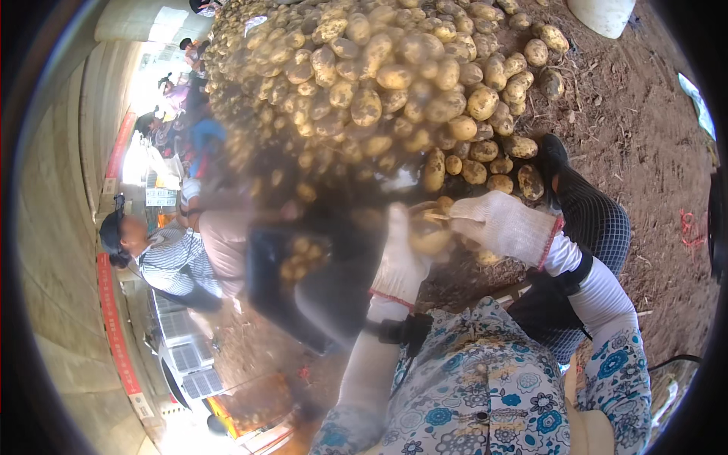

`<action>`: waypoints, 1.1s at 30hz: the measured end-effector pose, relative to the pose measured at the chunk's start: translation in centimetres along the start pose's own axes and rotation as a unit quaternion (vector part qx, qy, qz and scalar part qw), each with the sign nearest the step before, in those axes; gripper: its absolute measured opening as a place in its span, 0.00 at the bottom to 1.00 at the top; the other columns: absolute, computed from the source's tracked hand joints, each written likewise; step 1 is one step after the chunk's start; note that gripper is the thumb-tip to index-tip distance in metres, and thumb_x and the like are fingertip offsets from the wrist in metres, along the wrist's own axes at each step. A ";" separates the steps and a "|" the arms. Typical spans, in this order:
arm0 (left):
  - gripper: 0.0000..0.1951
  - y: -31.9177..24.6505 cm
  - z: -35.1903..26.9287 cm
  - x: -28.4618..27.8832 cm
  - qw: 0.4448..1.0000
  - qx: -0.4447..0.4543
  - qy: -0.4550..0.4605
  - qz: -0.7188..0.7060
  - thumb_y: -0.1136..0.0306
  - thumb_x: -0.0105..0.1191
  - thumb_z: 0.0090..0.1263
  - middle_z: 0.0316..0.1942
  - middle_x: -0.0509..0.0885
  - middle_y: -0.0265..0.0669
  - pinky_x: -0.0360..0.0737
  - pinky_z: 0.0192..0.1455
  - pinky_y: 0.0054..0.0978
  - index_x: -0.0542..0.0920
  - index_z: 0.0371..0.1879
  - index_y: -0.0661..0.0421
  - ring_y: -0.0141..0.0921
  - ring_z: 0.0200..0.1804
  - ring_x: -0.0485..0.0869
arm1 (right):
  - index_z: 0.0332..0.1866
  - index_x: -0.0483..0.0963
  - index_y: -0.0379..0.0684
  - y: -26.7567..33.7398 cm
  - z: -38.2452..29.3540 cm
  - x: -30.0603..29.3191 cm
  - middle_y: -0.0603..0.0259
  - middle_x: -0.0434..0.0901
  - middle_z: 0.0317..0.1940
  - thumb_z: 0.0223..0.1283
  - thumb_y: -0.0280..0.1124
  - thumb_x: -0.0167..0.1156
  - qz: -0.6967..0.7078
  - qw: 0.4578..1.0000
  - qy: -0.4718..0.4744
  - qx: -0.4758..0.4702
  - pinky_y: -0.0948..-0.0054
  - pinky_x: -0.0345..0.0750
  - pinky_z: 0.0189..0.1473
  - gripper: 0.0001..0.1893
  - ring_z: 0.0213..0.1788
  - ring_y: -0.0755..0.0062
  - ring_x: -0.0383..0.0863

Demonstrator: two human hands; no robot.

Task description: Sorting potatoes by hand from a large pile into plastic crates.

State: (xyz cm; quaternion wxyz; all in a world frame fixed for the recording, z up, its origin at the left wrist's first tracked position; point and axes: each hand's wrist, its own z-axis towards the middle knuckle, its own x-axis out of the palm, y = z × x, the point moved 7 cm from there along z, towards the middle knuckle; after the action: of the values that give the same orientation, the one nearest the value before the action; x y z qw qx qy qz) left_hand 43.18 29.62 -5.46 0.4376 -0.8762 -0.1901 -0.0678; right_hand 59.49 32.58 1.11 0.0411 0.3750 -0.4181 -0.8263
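Note:
In a white knit glove with a red edge, my left hand [400, 256] is at the side of a yellow potato [430, 234], its thumb up and its fingers partly hidden behind the potato. My right hand [493, 222], gloved alike, meets the same potato from the other side, thumb and fingers together near a thin pale strip or stick at its top. Haze in the picture blurs this spot, so what the strip is cannot be told. Beyond both hands rises a large heap of soil-marked potatoes [365, 107].
A dark container [267, 273] with several potatoes stands left of my hands, partly blurred. A person in a striped top and cap [176, 261] sits beyond it. Brown soil [642, 170] lies right of the heap, beside my outstretched leg. More people are at the upper left.

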 end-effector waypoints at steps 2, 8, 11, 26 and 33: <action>0.34 -0.5 0.2 0.1 1.000 0.025 -0.003 0.017 0.37 0.40 0.76 0.45 0.85 0.48 0.87 0.42 0.41 0.76 0.53 0.63 0.45 0.42 0.86 | 0.42 0.80 0.43 0.0 -0.1 -0.2 0.52 0.82 0.31 0.66 0.34 0.56 0.025 0.999 0.000 0.026 0.58 0.81 0.39 0.09 0.35 0.51 0.84; 0.38 -0.9 0.5 -0.7 0.999 0.012 -0.042 0.010 0.32 0.38 0.73 0.42 0.86 0.49 0.87 0.33 0.44 0.79 0.51 0.62 0.47 0.38 0.87 | 0.47 0.80 0.42 -0.7 -0.5 0.9 0.53 0.84 0.35 0.66 0.32 0.56 0.037 0.992 0.060 0.106 0.61 0.81 0.39 0.10 0.35 0.50 0.84; 0.38 -0.6 0.9 -0.8 0.999 0.011 -0.033 0.014 0.32 0.38 0.73 0.39 0.86 0.49 0.85 0.27 0.44 0.79 0.50 0.62 0.48 0.34 0.87 | 0.47 0.80 0.42 -1.0 -0.6 0.6 0.52 0.84 0.35 0.65 0.33 0.56 0.074 0.993 0.009 0.086 0.59 0.81 0.40 0.11 0.36 0.50 0.84; 0.31 -0.5 0.1 0.0 0.981 0.022 -0.028 0.190 0.41 0.41 0.78 0.39 0.84 0.45 0.84 0.33 0.33 0.77 0.50 0.63 0.38 0.34 0.85 | 0.39 0.81 0.42 -0.8 -0.8 0.4 0.50 0.82 0.29 0.64 0.34 0.56 0.103 0.991 0.012 0.086 0.55 0.79 0.40 0.09 0.35 0.49 0.83; 0.29 0.5 0.6 -0.8 0.998 0.012 -0.048 0.038 0.41 0.41 0.78 0.43 0.85 0.45 0.85 0.34 0.35 0.77 0.54 0.59 0.39 0.39 0.86 | 0.37 0.79 0.42 -1.0 -0.7 0.9 0.51 0.81 0.28 0.64 0.34 0.55 -0.074 0.996 -0.045 0.003 0.58 0.80 0.38 0.09 0.35 0.49 0.83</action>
State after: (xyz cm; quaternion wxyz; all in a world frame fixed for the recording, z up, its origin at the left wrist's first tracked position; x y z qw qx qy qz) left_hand 42.65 29.64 -6.44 0.4409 -0.8797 -0.1781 -0.0063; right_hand 59.54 32.44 -0.32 -0.0402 0.3680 -0.3928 -0.8418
